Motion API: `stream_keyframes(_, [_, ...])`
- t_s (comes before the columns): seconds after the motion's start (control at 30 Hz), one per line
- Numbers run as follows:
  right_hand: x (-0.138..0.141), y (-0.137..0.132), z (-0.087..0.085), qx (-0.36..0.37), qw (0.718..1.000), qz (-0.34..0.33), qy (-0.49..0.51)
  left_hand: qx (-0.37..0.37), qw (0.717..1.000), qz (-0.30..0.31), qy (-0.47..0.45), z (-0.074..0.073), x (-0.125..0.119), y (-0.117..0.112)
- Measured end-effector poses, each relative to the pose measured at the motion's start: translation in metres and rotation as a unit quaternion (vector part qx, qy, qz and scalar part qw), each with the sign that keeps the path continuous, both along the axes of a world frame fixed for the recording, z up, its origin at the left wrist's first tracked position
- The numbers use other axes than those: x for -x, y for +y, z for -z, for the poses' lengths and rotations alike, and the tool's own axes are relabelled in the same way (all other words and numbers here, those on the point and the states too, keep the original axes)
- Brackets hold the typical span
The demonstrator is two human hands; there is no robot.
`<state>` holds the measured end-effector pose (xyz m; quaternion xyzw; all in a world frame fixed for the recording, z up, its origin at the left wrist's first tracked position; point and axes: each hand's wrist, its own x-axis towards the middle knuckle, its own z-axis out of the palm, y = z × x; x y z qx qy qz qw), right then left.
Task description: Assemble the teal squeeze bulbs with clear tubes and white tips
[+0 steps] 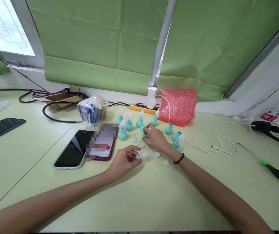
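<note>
My left hand (124,161) rests on the pale green table (139,195) with its fingers pinched on a small clear plastic cap (141,155). My right hand (156,136), with a black band at the wrist, closes round a teal rubber bulb (144,131). Several teal bulbs with white tips (129,125) stand upright behind the hands, and two more (177,138) lie on their sides to the right. Loose clear and white tips (157,154) lie scattered between my hands.
Two phones (85,149) lie left of my left hand, a third phone (0,127) at far left. A pink bubble-wrap bag (178,105), yellow power strip (141,108), white cable (212,147), wrapped packet (90,110), cardboard box (60,99) and green-handled screwdriver (275,170) surround the area.
</note>
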<state>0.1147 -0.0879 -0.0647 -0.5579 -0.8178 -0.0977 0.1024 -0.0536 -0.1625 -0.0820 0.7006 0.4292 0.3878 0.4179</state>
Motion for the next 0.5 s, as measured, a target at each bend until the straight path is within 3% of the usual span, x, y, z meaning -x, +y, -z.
stream_keyframes(0.2, [-0.001, -0.011, 0.0, -0.059, 0.995, 0.016, 0.074, -0.018, 0.999, -0.022, -0.024, 0.003, 0.001, 0.002])
stream_keyframes(0.27, [-0.004, -0.026, 0.0, -0.071, 0.987, -0.006, 0.146, -0.018, 0.999, -0.019, -0.038, 0.003, 0.001, 0.003])
stream_keyframes(0.33, [-0.008, -0.048, 0.002, -0.045, 0.946, -0.063, 0.316, -0.013, 0.998, -0.017, -0.054, 0.003, 0.002, 0.003])
stream_keyframes(0.4, [-0.008, -0.074, 0.007, 0.047, 0.88, -0.106, 0.46, -0.004, 0.997, -0.019, -0.07, 0.003, 0.002, 0.004])
stream_keyframes(0.47, [-0.006, -0.097, 0.013, 0.131, 0.832, -0.144, 0.52, 0.009, 0.996, -0.02, -0.085, 0.003, 0.002, 0.005])
stream_keyframes(0.5, [-0.003, -0.106, 0.015, 0.17, 0.824, -0.16, 0.516, 0.015, 0.995, -0.02, -0.092, 0.003, 0.002, 0.005])
